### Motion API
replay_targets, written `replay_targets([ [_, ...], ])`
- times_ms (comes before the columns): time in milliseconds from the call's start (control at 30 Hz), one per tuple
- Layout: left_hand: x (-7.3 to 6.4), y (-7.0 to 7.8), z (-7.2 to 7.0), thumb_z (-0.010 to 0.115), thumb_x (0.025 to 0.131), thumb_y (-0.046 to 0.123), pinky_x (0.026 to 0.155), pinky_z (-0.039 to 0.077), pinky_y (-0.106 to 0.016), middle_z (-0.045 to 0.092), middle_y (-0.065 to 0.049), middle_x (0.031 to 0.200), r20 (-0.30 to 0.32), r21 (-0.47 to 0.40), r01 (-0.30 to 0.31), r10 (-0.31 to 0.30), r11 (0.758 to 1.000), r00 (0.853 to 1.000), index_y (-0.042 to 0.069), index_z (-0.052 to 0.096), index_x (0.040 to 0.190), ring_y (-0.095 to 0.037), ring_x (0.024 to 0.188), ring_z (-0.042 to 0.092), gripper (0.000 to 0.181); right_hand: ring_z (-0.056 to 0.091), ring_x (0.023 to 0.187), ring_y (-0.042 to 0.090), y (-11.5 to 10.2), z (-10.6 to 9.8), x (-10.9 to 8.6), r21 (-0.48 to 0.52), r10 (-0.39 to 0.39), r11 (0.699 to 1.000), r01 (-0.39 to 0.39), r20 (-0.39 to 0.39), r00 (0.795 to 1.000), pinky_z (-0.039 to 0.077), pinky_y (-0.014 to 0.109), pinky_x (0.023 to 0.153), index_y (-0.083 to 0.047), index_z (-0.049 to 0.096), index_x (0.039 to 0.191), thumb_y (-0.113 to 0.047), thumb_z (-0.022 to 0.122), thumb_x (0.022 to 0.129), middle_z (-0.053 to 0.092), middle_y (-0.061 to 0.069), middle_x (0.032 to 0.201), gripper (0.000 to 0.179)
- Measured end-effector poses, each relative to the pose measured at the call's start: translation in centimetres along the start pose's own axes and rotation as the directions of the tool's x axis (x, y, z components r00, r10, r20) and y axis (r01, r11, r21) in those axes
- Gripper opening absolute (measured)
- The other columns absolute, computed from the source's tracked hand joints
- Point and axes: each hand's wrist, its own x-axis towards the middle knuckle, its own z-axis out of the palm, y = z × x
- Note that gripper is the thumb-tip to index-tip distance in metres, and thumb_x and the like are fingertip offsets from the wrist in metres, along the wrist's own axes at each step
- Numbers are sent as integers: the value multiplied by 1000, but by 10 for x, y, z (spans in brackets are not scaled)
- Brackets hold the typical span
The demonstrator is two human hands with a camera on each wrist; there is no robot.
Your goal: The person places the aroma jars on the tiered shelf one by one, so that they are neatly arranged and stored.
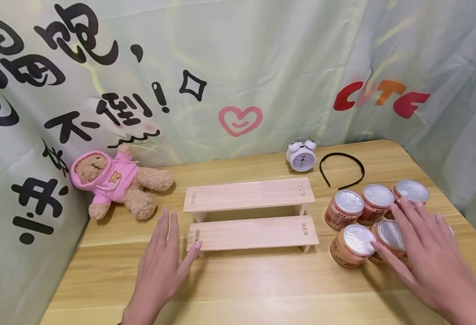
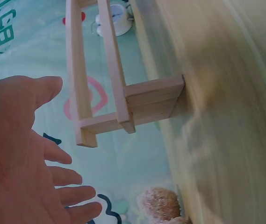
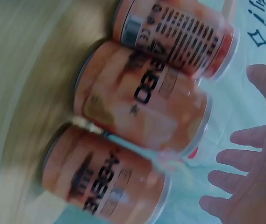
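Note:
My left hand point(image 1: 158, 266) is held with straight fingers at the left end of a pale wooden two-step rack point(image 1: 250, 234), its thumb overlapping the lower shelf's corner in the head view. In the left wrist view the palm faces the rack point(image 2: 151, 95) with a gap between them. Over at the right, my right hand point(image 1: 435, 257) hovers with spread fingers above several orange-pink cans point(image 1: 345, 253) with silvery lids, partly hiding those at the right. The right wrist view shows the fingers apart from the printed cans point(image 3: 142, 100), which stand close together.
A teddy bear point(image 1: 118, 183) in a pink hoodie lies at the back left. Behind the rack's right end stand a white alarm clock point(image 1: 301, 155) and a black headband point(image 1: 361, 169). A printed curtain point(image 1: 262, 58) hangs along the wooden table's point(image 1: 258, 289) back and sides.

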Motion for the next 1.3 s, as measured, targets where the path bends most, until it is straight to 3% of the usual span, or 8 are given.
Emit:
replay_targets([
  [300,8,-8,5,48,101,62,114,28,-61,9,-21,166,125,-118,44,-29,992,992,-1,10,161,-43,148,23,95,20,149,45,29,-6,-9,90,41,995,-32,-99,994,7,48,124,15,41,145,-49,63,98,35,42,148,82],
  [567,13,-11,8,48,101,61,115,26,-60,20,-28,162,208,-244,86,-35,966,977,-2,11,160,-45,146,28,94,13,151,42,46,-8,-25,207,218,958,-197,-84,972,2,50,123,11,30,153,-29,86,82,24,40,155,99],
  [700,17,-12,9,50,100,62,116,24,-58,23,-25,162,282,-302,146,-58,942,958,0,12,161,-44,146,27,95,15,151,42,51,-6,-31,253,272,937,-240,-99,957,2,40,121,4,29,156,-21,89,78,23,35,158,102],
  [800,19,-13,10,50,99,63,116,25,-58,24,-22,163,339,-339,197,-76,920,938,1,13,161,-43,145,30,96,20,146,48,56,-2,-34,267,285,930,-252,-92,954,5,21,116,2,27,158,-15,91,75,26,40,154,107],
  [967,21,-15,16,53,98,63,111,34,-59,26,-24,161,393,-397,251,-84,883,916,4,14,162,-46,132,49,96,34,135,6,70,8,-35,359,284,901,-245,-61,957,24,-3,90,10,23,154,0,94,65,34,44,137,114],
  [1033,21,-16,18,54,98,63,109,37,-59,29,-27,159,400,-407,259,-84,876,912,4,14,162,-46,127,53,96,36,119,-13,76,12,-34,406,286,881,-244,-46,957,30,-5,81,13,27,150,6,93,62,45,23,134,110],
  [1133,21,-16,20,55,98,60,107,40,-60,38,-32,153,395,-428,253,-72,868,916,1,15,161,-46,126,54,95,41,104,-16,82,17,-32,437,283,865,-249,-15,959,36,-3,78,13,35,140,11,91,62,48,-4,119,96],
  [1300,24,-17,24,62,98,51,106,41,-58,57,-25,138,375,-499,250,-53,830,926,3,21,160,-39,126,55,88,39,106,-18,88,22,-36,454,264,859,-237,6,965,35,-3,81,17,30,143,15,84,72,43,8,124,89],
])
